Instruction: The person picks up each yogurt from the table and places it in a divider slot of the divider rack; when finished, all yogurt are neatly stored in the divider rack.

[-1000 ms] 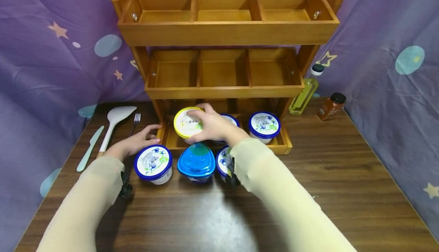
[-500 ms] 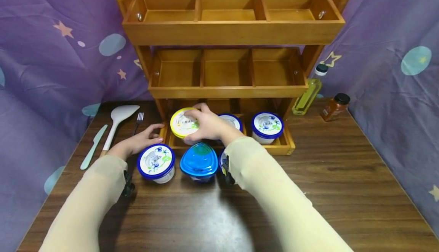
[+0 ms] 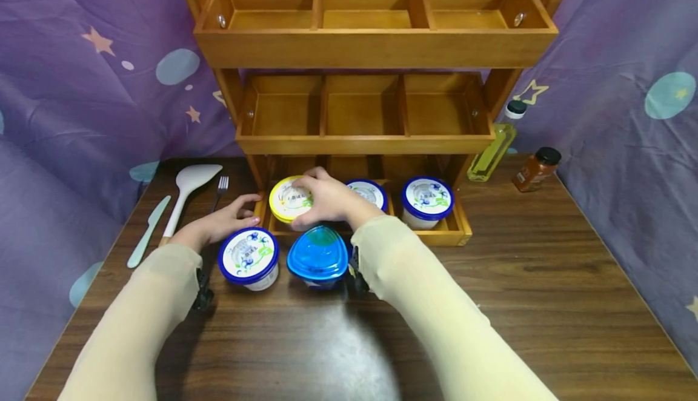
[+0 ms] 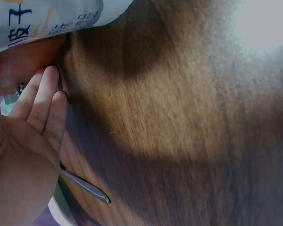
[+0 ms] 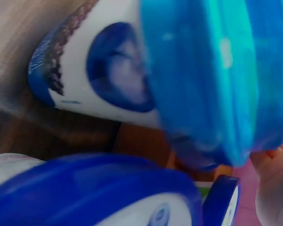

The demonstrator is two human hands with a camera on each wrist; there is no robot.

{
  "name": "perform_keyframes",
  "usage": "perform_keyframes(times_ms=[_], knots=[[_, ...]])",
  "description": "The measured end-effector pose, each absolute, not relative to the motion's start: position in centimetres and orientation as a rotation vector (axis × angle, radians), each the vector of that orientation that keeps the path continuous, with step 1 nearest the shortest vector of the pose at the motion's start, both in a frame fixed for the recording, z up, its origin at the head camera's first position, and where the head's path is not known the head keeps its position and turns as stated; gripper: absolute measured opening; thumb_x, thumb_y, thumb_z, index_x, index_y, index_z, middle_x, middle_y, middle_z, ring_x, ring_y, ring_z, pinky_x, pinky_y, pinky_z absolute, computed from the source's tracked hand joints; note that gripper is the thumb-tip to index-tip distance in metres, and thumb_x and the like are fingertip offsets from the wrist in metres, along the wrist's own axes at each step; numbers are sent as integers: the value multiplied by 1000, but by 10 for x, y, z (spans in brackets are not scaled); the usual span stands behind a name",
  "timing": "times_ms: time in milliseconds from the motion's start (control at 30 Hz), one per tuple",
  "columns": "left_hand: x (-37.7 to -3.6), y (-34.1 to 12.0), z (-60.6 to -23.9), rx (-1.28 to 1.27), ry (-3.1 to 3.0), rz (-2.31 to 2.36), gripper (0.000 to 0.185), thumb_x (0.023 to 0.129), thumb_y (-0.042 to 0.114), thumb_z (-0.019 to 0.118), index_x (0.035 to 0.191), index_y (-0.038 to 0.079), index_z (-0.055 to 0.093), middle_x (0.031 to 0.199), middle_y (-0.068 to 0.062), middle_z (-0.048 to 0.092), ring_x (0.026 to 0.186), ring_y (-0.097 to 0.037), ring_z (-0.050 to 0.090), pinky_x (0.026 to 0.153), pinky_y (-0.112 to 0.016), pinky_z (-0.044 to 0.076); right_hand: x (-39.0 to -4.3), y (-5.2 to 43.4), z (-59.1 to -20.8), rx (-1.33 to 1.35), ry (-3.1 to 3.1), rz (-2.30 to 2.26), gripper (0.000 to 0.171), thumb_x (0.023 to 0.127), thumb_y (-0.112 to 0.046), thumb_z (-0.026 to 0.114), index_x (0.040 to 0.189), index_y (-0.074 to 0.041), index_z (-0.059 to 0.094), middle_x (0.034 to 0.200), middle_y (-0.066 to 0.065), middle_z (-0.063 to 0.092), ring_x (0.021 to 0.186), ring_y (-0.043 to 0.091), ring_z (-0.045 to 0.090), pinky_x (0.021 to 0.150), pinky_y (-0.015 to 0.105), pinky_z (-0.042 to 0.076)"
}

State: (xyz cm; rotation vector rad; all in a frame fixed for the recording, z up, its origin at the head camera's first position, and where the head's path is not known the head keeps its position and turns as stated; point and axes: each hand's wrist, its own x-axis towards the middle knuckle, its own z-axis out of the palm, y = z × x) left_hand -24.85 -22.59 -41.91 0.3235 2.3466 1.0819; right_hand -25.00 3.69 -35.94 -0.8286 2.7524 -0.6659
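Observation:
My right hand (image 3: 329, 198) grips a round tub with a yellow lid (image 3: 285, 201), which sits in the left part of the rack's bottom tier. With fairly straight fingers, my left hand (image 3: 229, 219) touches the left end of that tier (image 3: 262, 210). Just below the left hand stands a blue-lidded tub (image 3: 248, 255) on the table. Beside it, under my right wrist, is a tub with a translucent blue, rounded-triangular lid (image 3: 317, 252). Another blue-lidded tub (image 5: 108, 188), close in the right wrist view, is mostly hidden by my sleeve in the head view.
Two more blue-lidded tubs stand in the bottom tier, one in the middle (image 3: 371, 192) and one at the right (image 3: 428, 198). A knife (image 3: 148, 231), a white ladle (image 3: 188, 186) and a fork (image 3: 222, 186) lie left. An oil bottle (image 3: 492, 149) and a spice jar (image 3: 537, 169) stand right.
My right hand has moved the yellow-lidded tub slightly left and settled it lower into the tier's left part. My left hand stays at the tier's end. The head view has shifted slightly.

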Motion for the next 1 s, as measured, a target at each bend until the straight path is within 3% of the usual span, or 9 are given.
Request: perform_keyframes(times_ms=[367,700,1000], knots=[[-248,-226,-420,346,2350,1080,67,96,36,52,148,12,15,137,-35,36,126,-46,36,104,-56,23,-251,29,-360,-822,2815,-342,78,69,-56,74,134,-20,51,139,11,40,124,32,34,100,45,30],[-249,-226,-419,315,2361,1052,69,96,38,52,148,13,14,137,-34,35,126,-46,36,104,-57,22,-255,28,-363,-876,2745,-390,80,71,-50,77,136,-13,49,139,16,41,125,34,35,105,40,29],[-250,-227,-418,325,2358,1058,69,96,37,52,148,13,14,137,-35,36,126,-46,36,104,-57,22,-257,32,-363,-856,2707,-420,81,72,-50,76,138,-14,47,146,18,33,132,39,28,108,45,24]])
